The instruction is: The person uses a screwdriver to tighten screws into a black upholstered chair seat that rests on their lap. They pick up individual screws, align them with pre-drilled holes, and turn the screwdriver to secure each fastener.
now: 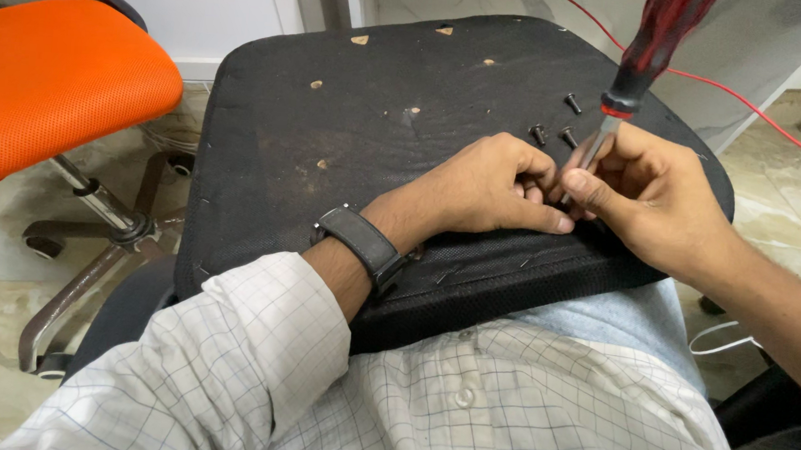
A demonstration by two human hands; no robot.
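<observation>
Screwdriver [653,45]: red-black handle at 1 o'clock, shaft slanting down to 7 o'clock onto seat pad [350,137].
Right hand [651,200]: fingers pinching shaft.
Left hand [488,189]: fingers curled at tip, touching.
Loose screws [553,132]: just beyond, 12 o'clock.

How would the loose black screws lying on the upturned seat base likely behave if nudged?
The black screws look small and light, so a slight push would probably shift them. Lying on their sides, they would likely roll in a curve around their heads. The seat base rests on the person's lap, so tilting it could send them off the edge.
</observation>
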